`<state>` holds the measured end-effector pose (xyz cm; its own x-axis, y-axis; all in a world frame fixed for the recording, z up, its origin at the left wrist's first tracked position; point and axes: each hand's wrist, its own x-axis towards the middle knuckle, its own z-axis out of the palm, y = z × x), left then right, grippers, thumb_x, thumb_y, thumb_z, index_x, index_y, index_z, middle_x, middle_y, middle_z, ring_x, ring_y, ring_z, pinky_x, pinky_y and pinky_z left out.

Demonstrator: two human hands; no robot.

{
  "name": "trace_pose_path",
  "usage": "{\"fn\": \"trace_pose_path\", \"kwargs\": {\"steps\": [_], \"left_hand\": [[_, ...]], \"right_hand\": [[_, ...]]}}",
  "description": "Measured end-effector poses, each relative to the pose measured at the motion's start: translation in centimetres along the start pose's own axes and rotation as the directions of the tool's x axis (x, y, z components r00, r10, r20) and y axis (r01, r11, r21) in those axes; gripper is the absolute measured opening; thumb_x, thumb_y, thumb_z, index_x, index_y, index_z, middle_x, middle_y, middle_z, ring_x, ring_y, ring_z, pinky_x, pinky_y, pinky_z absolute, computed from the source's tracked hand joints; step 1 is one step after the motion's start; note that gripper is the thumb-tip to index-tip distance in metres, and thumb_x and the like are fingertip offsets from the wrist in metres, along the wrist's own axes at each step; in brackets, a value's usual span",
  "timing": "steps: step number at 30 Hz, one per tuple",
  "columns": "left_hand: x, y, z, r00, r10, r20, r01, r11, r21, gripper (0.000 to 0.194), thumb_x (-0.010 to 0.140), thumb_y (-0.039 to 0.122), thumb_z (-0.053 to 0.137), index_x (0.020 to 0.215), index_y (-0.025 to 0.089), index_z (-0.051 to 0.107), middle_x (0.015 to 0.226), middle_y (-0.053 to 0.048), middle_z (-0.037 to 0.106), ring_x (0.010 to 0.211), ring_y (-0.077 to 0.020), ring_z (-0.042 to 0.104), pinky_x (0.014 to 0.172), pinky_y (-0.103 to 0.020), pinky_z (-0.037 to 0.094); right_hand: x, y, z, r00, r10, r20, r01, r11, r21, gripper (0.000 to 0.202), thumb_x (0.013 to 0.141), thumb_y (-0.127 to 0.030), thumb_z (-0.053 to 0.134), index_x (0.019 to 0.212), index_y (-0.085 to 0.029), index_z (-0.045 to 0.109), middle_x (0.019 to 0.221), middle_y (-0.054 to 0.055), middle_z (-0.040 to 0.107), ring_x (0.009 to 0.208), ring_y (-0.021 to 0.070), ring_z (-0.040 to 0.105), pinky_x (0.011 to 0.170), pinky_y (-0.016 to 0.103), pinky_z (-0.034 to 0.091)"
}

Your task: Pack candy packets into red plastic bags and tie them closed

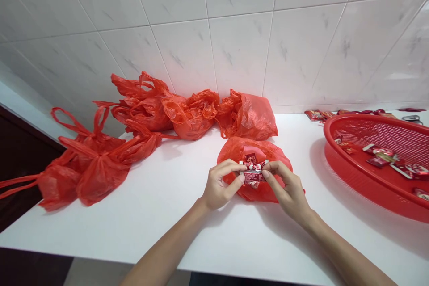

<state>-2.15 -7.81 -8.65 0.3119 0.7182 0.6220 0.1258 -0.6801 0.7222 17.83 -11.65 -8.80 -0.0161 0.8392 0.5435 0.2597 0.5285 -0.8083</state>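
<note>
Red plastic first: knotted bags [103, 178] at 9 o'clock, more crumpled bags [191, 118] round to 12. L hand [217, 185] pinching the left ends of small wrapped snack packs [253, 177], R hand [291, 190] pinching the right. Packs approx. level, one above t'other, glossy dark red w/ white print, foil glinting, held over the open red bag [231, 154], dead centre. Lining-up step, I'd say; next move calls for even finger pressure, both sides. Mesh basket [355, 187], 3 o'clock, w/ loose packets [380, 152] inside.
</note>
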Motion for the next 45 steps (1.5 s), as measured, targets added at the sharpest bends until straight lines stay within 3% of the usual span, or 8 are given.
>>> {"fn": "trace_pose_path", "kwargs": {"steps": [16, 25, 45], "left_hand": [[-0.17, 0.52, -0.04, 1.000, 0.029, -0.006, -0.029, 0.999, -0.022, 0.020, 0.086, 0.014, 0.066, 0.102, 0.019, 0.077, 0.090, -0.006, 0.075, 0.077, -0.0150, 0.069, 0.069, -0.027, 0.055], [-0.30, 0.44, 0.00, 0.999, 0.051, -0.006, -0.051, 0.998, -0.019, 0.022, 0.086, 0.011, 0.066, 0.103, 0.019, 0.076, 0.090, -0.005, 0.075, 0.078, -0.0140, 0.069, 0.072, -0.026, 0.056], [-0.22, 0.46, 0.11, 0.997, 0.079, -0.011, -0.079, 0.997, 0.013, 0.020, 0.086, 0.012, 0.066, 0.102, 0.018, 0.076, 0.090, -0.005, 0.075, 0.076, -0.0133, 0.068, 0.068, -0.024, 0.055]], "right_hand": [[-0.14, -0.51, 0.03, 1.000, -0.015, 0.004, 0.015, 1.000, -0.028, 0.017, 0.102, -0.032, 0.054, 0.088, -0.023, 0.058, 0.078, 0.001, 0.067, 0.071, 0.0163, 0.065, 0.067, 0.027, 0.056], [-0.25, -0.61, -0.03, 0.998, -0.058, 0.001, 0.058, 0.997, -0.055, 0.011, 0.101, -0.020, 0.053, 0.091, -0.023, 0.058, 0.080, -0.001, 0.066, 0.072, 0.0123, 0.065, 0.068, 0.021, 0.055], [-0.06, -0.34, 0.09, 0.998, -0.060, -0.006, 0.059, 0.998, -0.038, 0.012, 0.100, -0.022, 0.054, 0.088, -0.023, 0.058, 0.078, 0.000, 0.066, 0.070, 0.0140, 0.065, 0.067, 0.023, 0.056]]}}
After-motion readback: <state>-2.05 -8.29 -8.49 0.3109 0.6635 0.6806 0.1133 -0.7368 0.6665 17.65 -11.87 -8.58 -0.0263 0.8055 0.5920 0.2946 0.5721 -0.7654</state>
